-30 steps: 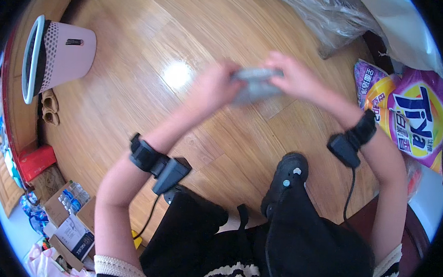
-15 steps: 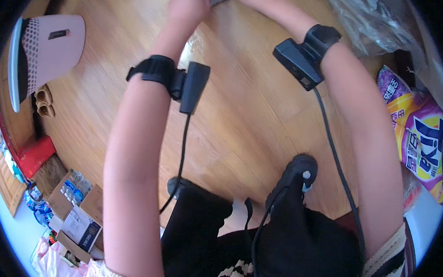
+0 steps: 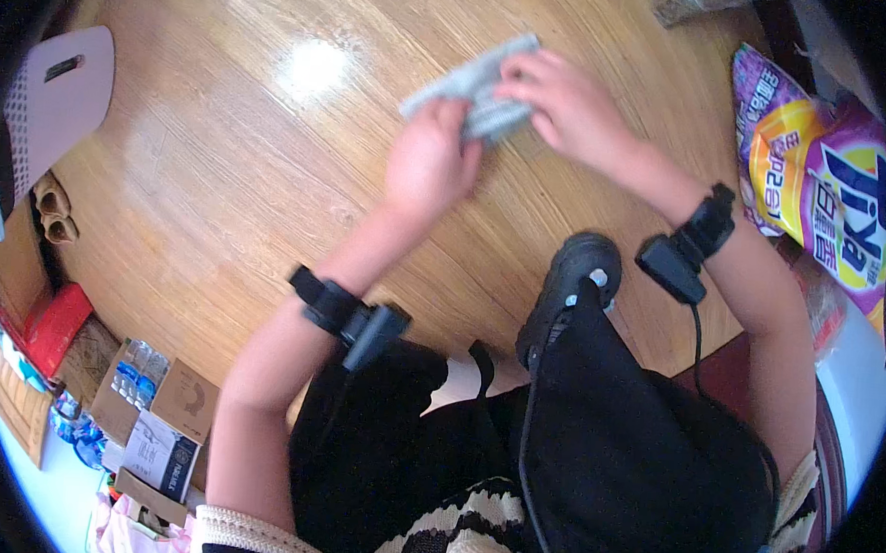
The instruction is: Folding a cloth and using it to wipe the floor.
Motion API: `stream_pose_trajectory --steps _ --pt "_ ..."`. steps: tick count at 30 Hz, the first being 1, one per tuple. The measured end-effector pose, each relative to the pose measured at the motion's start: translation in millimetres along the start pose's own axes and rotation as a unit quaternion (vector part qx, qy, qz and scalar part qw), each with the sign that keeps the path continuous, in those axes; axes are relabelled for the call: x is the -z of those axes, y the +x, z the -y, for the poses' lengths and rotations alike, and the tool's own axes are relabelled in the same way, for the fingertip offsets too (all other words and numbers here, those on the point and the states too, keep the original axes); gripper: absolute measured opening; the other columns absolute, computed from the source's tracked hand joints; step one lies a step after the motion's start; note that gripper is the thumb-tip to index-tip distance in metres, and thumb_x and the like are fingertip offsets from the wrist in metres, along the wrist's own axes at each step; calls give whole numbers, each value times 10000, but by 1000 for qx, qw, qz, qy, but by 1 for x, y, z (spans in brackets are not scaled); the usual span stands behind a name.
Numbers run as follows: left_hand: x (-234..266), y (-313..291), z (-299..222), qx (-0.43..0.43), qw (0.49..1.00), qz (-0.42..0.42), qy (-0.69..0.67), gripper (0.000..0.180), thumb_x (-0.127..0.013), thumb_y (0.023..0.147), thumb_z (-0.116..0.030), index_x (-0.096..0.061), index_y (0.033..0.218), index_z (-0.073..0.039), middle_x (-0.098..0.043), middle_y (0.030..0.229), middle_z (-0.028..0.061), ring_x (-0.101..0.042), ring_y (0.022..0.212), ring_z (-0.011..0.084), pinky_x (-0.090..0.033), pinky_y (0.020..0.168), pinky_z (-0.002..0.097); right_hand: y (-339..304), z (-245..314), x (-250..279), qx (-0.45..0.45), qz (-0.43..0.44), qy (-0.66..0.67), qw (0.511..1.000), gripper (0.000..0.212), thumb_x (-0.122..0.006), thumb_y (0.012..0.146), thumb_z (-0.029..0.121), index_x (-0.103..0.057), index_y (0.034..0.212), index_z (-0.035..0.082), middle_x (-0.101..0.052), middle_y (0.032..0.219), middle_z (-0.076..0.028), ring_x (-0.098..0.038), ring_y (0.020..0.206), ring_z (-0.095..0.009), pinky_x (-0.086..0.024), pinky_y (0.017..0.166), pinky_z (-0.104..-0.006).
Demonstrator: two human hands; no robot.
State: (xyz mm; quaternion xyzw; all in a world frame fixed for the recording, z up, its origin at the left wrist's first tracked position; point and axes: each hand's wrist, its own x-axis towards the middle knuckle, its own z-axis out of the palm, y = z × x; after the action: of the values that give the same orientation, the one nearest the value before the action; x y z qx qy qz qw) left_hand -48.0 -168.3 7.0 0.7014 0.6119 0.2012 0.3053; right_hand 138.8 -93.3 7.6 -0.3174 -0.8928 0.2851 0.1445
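Pinching the gray cloth (image 3: 473, 81) over the wood floor (image 3: 268, 167), my left hand (image 3: 431, 163) presumably steadies its near edge. My right hand (image 3: 578, 108) curls at its right end, perhaps for balance; I can't tell whether it grips.

Head view, from the left of two fisheye cameras worn side by side. The lens looks steeply down past the wearer's striped top (image 3: 450, 522), nearest at the lower edge, onto wooden floor (image 3: 226, 215); left hand (image 3: 434, 156) and right hand (image 3: 577, 108) appear farther off, above centre. Edges bend rimward.
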Motion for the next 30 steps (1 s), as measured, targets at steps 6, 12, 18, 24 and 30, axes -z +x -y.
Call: stream_pose_trajectory --steps 6,12,18,24,30 --pt "-49 -57 -65 89 989 88 -81 344 -667 691 -118 -577 1002 -1 -599 907 213 -594 827 383 -500 726 419 -91 18 14 -72 88 71 991 330 -583 644 -57 -620 939 87 -555 968 -73 -528 956 -276 -443 789 -371" --pt "16 4 -61 194 944 218 -152 314 -654 742 -230 -642 964 -8 -649 733 163 -653 699 259 -514 651 358 -57 1 42 -46 113 90 988 319 -534 708 -36 -620 994 76 -575 981 -95 -555 906 -296 -448 796 -386" --pt "108 88 -26 18 999 45 11 352 -657 775 -217 -621 1053 -4 -653 786 70 -610 723 120 -493 642 273 77 -14 86 147 -81 27 985 275 -559 689 -22 -639 943 46 -588 922 -131 -550 919 -336 -436 799 -414" --pt "106 173 62 -9 988 -137 64 196 -574 727 -50 -623 911 -5 -643 788 152 -625 756 246 -490 688 341 164 -39 82 77 -122 -8 989 229 -554 727 55 -658 922 113 -593 909 -120 -570 891 -310 -453 750 -379" --pt "86 225 54 56 992 -92 67 269 -524 749 -69 -601 1000 -13 -637 891 202 -620 862 331 -486 757 389 188 -101 59 71 -118 -151 979 155 -556 744 116 -642 873 122 -585 853 -124 -571 863 -312 -457 711 -391"
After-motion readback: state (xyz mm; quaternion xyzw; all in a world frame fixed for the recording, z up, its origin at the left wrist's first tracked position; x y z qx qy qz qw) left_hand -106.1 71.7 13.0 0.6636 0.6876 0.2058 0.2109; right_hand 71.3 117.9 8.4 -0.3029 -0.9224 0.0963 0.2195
